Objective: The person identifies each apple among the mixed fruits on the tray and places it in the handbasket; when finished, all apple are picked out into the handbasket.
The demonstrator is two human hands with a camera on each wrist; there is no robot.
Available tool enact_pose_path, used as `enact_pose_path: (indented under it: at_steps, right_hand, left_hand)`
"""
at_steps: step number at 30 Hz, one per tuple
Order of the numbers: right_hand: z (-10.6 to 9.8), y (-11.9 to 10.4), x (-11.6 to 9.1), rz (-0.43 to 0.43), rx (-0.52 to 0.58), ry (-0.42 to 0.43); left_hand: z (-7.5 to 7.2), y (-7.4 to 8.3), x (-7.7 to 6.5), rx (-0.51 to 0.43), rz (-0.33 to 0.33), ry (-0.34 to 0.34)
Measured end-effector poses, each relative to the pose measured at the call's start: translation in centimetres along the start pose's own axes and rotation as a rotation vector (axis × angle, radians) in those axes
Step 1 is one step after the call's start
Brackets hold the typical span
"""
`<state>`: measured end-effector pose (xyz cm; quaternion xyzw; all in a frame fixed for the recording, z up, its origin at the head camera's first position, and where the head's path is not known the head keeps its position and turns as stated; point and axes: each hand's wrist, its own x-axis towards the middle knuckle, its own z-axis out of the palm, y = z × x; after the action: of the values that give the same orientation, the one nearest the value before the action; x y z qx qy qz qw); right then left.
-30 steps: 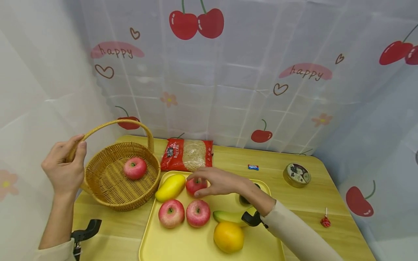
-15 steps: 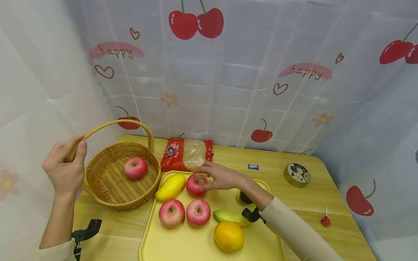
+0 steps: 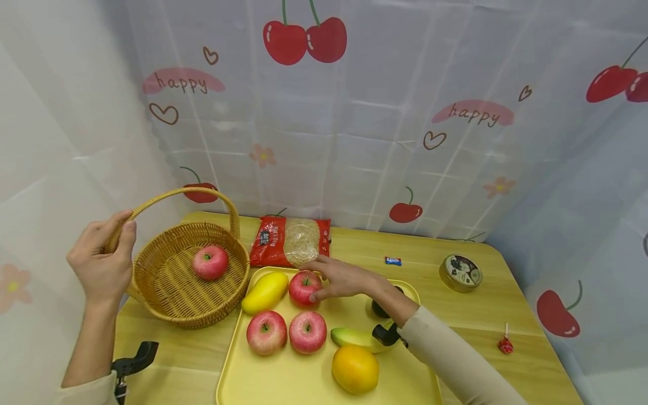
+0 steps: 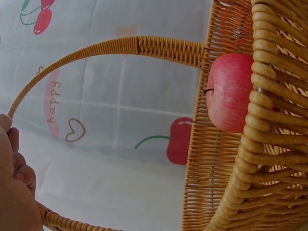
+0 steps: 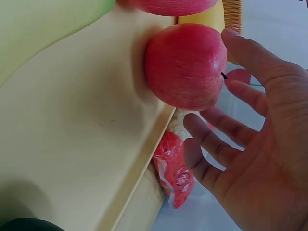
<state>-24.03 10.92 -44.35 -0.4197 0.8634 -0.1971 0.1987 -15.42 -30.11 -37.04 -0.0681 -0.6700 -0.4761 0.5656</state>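
Note:
My left hand (image 3: pixel 103 259) grips the handle (image 4: pixel 79 55) of a wicker basket (image 3: pixel 189 320), which stands on the table at the left. Inside the basket lies one red apple (image 3: pixel 210 262). Over the back of a yellow tray, my right hand (image 3: pixel 344 278) is spread beside another apple (image 3: pixel 302 287). In the right wrist view its thumb (image 5: pixel 250 55) and loosely bent fingers surround the stem side of that apple without a clear grip. Two more apples, one on the left (image 3: pixel 266 333) and one on the right (image 3: pixel 307 332), sit just in front.
The yellow tray (image 3: pixel 283 377) also bears a mango (image 3: pixel 265 292), a banana (image 3: pixel 354 336), an orange-yellow round fruit (image 3: pixel 355 368) and a dark item (image 3: pixel 379 309) partly behind the right forearm. Around it lie a red food bag (image 3: pixel 291 242), a small wrapper (image 3: pixel 392 261), a tin (image 3: pixel 460 273) and a lollipop (image 3: pixel 505 344).
My right hand has drawn back slightly to the right, uncovering more of the back apple. The left hand stays on the basket handle.

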Motion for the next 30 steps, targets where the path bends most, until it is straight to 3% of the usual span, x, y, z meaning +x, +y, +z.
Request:
enact_pose_path:
  at_steps: [30]
  right_hand:
    - [1.03, 0.6, 0.98, 0.051, 0.048, -0.034]
  left_hand:
    - [-0.12, -0.04, -0.11, -0.006, -0.006, -0.007]
